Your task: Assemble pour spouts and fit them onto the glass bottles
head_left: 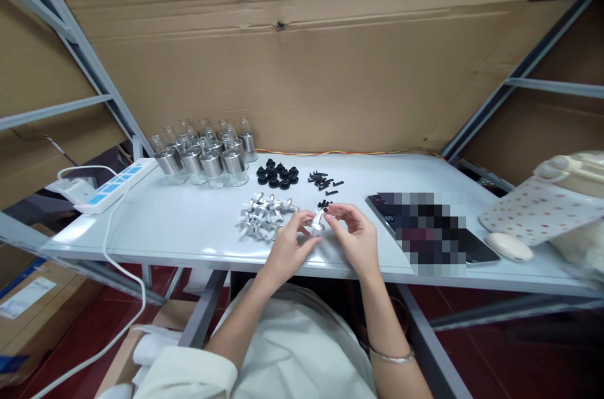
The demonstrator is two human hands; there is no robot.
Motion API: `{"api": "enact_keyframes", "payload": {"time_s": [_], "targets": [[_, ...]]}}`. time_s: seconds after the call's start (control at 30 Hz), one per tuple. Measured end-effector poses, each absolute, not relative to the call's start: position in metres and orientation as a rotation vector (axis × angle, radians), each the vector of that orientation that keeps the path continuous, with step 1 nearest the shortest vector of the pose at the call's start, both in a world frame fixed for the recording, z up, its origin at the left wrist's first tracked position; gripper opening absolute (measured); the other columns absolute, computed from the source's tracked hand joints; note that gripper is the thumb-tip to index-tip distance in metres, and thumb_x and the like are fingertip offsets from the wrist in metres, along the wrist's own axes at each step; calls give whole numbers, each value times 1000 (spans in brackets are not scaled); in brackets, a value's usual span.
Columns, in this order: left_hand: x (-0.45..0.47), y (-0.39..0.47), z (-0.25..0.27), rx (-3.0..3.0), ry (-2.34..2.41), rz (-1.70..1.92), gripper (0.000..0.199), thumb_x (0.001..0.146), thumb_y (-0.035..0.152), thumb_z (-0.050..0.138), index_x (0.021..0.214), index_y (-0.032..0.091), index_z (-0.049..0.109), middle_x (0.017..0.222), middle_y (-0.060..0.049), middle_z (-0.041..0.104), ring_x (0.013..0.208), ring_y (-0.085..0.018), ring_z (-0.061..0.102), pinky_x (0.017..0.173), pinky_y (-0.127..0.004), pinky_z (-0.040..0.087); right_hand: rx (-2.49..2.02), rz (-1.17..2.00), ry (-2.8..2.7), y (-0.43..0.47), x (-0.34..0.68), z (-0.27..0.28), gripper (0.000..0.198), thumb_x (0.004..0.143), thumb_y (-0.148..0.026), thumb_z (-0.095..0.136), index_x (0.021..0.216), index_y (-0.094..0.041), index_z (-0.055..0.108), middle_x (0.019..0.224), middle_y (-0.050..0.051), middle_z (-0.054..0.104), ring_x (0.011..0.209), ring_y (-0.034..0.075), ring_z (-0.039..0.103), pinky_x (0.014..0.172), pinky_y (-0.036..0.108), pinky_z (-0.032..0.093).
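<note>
Silver part (318, 228) in hand, near the front edge of the desk (179, 232).
Left hand (290, 244) pinches it; right hand (357, 238) meets its top, grip unclear. Black bits (324, 204) lie just beyond.

At the front of the desk (155, 226) we have one fitting (319, 223) between our left hand (291, 247) and right hand (357, 236). Left of it we see a fitting heap (262, 216); behind that, the caps (277, 174), with the bottles (212, 163) to their left and the levers (323, 182) to their right. A power strip (117, 185) lies at our far left. Right of our hands come a phone (429, 229), an oval case (509, 247) and, behind the case, a jug (523, 210). Cardboard (306, 84) stands behind the desk.
</note>
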State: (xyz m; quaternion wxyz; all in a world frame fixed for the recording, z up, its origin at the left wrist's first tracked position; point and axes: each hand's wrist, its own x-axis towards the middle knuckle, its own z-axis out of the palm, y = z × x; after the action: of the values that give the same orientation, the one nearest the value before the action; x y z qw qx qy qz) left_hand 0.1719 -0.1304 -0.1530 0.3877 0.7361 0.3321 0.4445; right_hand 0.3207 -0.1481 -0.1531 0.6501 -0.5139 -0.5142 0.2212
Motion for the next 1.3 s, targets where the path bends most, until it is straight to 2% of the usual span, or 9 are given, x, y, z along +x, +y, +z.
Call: {"api": "enact_keyframes", "payload": {"time_s": [0.13,0.2,0.33,0.5,0.67,1.07,1.2,1.3], "targets": [[172,-129,-155,1791,878,1116,51,75,16,66,120,22,43,109,-7,65,85,-15,65,80,-31,53,-1183,490,-1231,-149,320,-152,18,75,-34,66,85,-19,66,79,4,68,74,19,61,74,35,48],[172,-129,-154,1817,890,1094,54,76,16,65,124,22,42,110,-7,66,83,-15,65,82,-33,54,-1187,481,-1254,-148,320,-152,18,75,-33,66,86,-20,65,78,4,68,74,19,61,74,34,47],[172,-129,-153,1886,899,1103,46,76,14,64,120,21,52,116,-8,64,94,-18,65,86,-33,54,-1186,470,-1258,-147,321,-154,18,75,-33,66,87,-20,64,79,4,68,74,18,60,73,34,47],[171,-129,-155,1912,875,1097,47,75,12,65,119,21,54,112,-7,66,88,-17,66,84,-33,55,-1210,467,-1197,-146,321,-154,16,73,-34,67,80,-19,66,79,4,68,74,19,60,74,35,47],[170,-130,-155,1892,839,1100,47,75,13,67,120,20,56,114,-8,66,90,-17,66,86,-35,55,-1162,476,-1148,-146,322,-156,13,70,-31,70,71,-19,64,79,5,69,79,21,62,78,37,48],[170,-128,-159,1839,813,1118,47,73,21,71,119,18,60,109,-7,69,86,-19,68,83,-35,57,-1106,464,-1218,-146,323,-158,12,74,-30,68,69,-20,63,79,5,68,80,20,63,78,37,49],[170,-127,-159,1844,819,1123,47,74,24,71,119,18,60,109,-7,69,85,-19,68,83,-35,57,-1072,473,-1237,-147,323,-158,10,76,-27,66,71,-19,63,81,5,68,81,20,63,79,36,49],[172,-127,-158,1828,822,1127,46,75,23,70,118,19,57,114,-8,66,88,-18,68,84,-35,56,-1091,516,-1217,-146,321,-158,10,77,-27,65,83,-20,63,82,4,67,80,19,63,78,35,49]]}}
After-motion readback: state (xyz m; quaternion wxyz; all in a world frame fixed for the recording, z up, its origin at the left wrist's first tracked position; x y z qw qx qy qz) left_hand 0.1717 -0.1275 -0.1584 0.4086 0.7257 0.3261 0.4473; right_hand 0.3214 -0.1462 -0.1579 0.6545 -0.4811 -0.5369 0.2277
